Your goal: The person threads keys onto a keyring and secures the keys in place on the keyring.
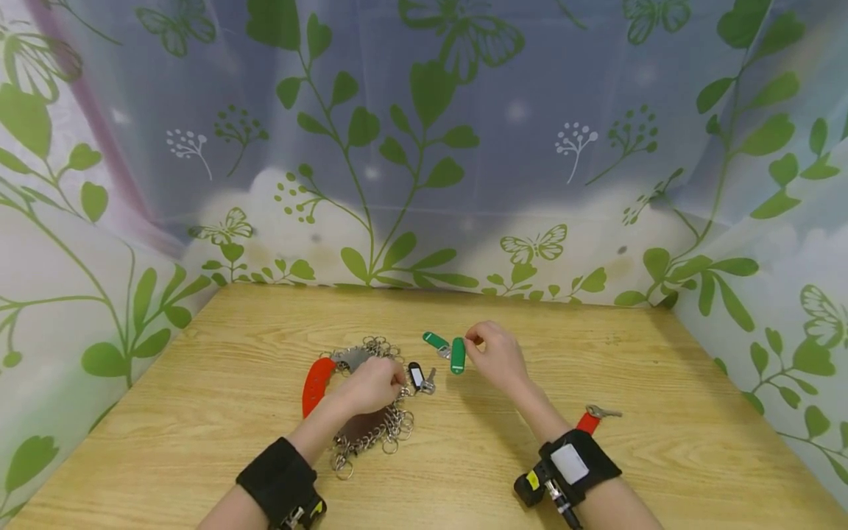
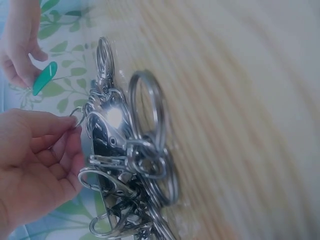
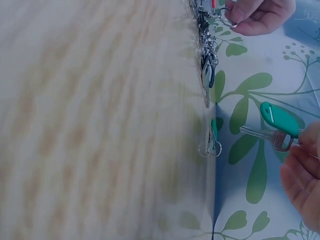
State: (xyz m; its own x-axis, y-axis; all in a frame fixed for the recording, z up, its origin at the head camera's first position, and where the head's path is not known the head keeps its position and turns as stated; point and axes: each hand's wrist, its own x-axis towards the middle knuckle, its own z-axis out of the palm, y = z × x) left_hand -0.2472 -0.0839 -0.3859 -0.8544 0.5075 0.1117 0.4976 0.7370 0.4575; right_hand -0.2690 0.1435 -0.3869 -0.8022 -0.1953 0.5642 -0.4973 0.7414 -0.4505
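Observation:
My left hand (image 1: 374, 384) pinches a thin metal ring (image 2: 76, 114) between thumb and fingertips. That ring stands at the edge of a cluster of split rings and clasps (image 2: 150, 150), which borders a curved holder with a red handle (image 1: 316, 383); my left hand and forearm hide part of it. To the right, my right hand (image 1: 498, 357) pinches a key with a green tag (image 1: 457, 356) above the table. In the right wrist view the key's blade (image 3: 257, 132) points away from the fingers of my right hand (image 3: 302, 180).
A key with a black tag (image 1: 416, 375) lies right of the ring cluster. Another key with a green tag (image 1: 436, 340) lies farther back. A red-tagged key (image 1: 603, 412) is partly hidden behind my right wrist. Patterned curtain (image 1: 424, 184) encloses the wooden table (image 1: 662, 368).

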